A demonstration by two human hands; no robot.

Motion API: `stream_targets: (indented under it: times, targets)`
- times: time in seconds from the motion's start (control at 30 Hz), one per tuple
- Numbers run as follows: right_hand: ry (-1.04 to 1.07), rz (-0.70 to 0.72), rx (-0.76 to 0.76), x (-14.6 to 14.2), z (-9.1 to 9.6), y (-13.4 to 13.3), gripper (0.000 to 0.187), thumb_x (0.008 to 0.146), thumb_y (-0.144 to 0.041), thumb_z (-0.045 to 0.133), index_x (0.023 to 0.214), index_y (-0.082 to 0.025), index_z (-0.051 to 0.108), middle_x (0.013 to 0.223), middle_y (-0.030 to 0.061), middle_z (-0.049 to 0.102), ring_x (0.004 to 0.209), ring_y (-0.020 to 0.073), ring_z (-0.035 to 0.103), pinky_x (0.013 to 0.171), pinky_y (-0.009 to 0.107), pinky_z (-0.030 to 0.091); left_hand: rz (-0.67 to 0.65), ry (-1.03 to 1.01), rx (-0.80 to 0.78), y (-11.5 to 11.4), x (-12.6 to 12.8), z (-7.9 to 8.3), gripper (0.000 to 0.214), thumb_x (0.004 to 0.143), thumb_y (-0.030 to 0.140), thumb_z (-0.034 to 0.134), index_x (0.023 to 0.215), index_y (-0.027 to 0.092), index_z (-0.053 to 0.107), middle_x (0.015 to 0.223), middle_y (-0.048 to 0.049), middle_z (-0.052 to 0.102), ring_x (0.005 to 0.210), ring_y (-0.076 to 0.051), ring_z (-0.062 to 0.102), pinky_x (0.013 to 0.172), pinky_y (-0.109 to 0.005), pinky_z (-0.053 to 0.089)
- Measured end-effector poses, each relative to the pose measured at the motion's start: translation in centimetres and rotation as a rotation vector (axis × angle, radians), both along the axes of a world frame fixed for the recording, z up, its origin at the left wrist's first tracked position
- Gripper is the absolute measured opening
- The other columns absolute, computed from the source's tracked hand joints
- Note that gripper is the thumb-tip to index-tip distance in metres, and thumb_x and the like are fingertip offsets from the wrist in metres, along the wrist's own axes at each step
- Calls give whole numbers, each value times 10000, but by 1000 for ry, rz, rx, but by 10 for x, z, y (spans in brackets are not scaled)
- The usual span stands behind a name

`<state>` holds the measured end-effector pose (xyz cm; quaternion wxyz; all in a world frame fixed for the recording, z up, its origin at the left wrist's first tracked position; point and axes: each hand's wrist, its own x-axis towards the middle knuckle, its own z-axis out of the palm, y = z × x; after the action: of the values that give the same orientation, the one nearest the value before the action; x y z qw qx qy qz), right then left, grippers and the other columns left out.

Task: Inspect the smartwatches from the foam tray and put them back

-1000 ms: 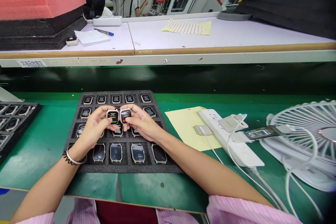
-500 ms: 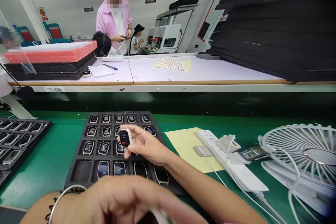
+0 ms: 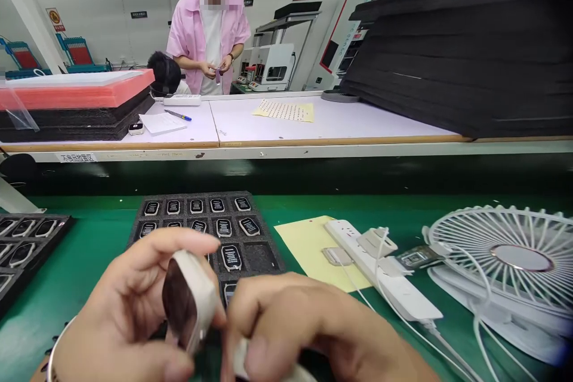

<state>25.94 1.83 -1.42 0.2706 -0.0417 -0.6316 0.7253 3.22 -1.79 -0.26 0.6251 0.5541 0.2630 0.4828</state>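
Observation:
Both hands are raised close to the camera, low in the view. My left hand (image 3: 129,316) pinches a white watch body (image 3: 188,298) with a dark screen, held upright. My right hand (image 3: 304,334) is closed beside it, its fingers curled round a second white watch body (image 3: 244,358), mostly hidden. Behind the hands lies a black foam tray (image 3: 264,256) on the green bench, with several watch bodies in its pockets and one bare pocket at the right.
A second black tray of watch bodies (image 3: 27,239) sits at the left. To the right are a yellow sheet (image 3: 308,245), a white power strip (image 3: 380,274) with cables and a white fan (image 3: 505,268). A person in a pink shirt (image 3: 210,36) stands beyond the raised white table.
Both hands have come up close to the camera. My right hand left the tray and joined the left; the watch body in the left hand now shows clearly.

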Motion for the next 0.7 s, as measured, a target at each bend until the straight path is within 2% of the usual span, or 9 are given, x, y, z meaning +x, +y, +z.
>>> stream_targets:
  times: [0.07, 0.13, 0.3, 0.37, 0.47, 0.57, 0.7]
  targets:
    - [74, 53, -159, -5, -7, 12, 471, 748, -378, 915, 1169, -305, 716, 1088, 74, 719, 800, 195, 728, 715, 284, 589, 44, 17, -17, 16, 1, 0, 512, 749, 282, 850, 1211, 416, 674, 867, -11, 684, 526, -69, 517, 437, -152, 420]
    - [149, 40, -280, -9, -14, 23, 509, 786, -331, 896, 1243, -307, 672, 1128, 66, 708, 697, 146, 714, 636, 249, 573, 123, 36, -20, 35, 2, -3, 510, 745, 251, 849, 1213, 350, 671, 906, -14, 675, 544, -59, 513, 455, -140, 447]
    - [176, -216, -392, -18, -22, 52, 470, 818, -247, 865, 1236, -256, 651, 1093, 49, 711, 639, 105, 691, 581, 193, 549, 337, 45, -43, 70, 6, -13, 566, 712, 235, 858, 1225, 221, 619, 917, -21, 649, 632, -73, 532, 498, -128, 484]
    - [178, -272, -432, -20, -23, 61, 474, 815, -234, 861, 1235, -252, 641, 1078, 35, 707, 649, 99, 684, 566, 181, 545, 386, 41, -71, 76, 7, -16, 606, 702, 250, 866, 1241, 203, 594, 932, -23, 648, 632, -67, 519, 485, -119, 466]
    - [173, -292, -452, -22, -25, 68, 485, 822, -223, 847, 1251, -236, 622, 1054, 33, 708, 663, 105, 688, 582, 192, 558, 387, 54, -120, 79, 9, -18, 685, 681, 271, 884, 1278, 185, 560, 941, -23, 647, 614, -58, 499, 465, -120, 445]
    - [168, -293, -457, -22, -25, 68, 515, 836, -195, 827, 1295, -214, 594, 1023, 40, 719, 725, 127, 716, 656, 216, 578, 373, 61, -157, 80, 10, -18, 754, 678, 284, 893, 1324, 180, 520, 982, -36, 659, 651, -69, 538, 512, -142, 480]
    - [175, -309, -481, -21, -22, 68, 507, 825, -198, 833, 1276, -191, 603, 1038, 56, 727, 750, 130, 719, 696, 221, 572, 351, 36, -176, 79, 8, -20, 703, 728, 306, 865, 1327, 180, 520, 962, -19, 669, 610, -50, 562, 595, -169, 509]
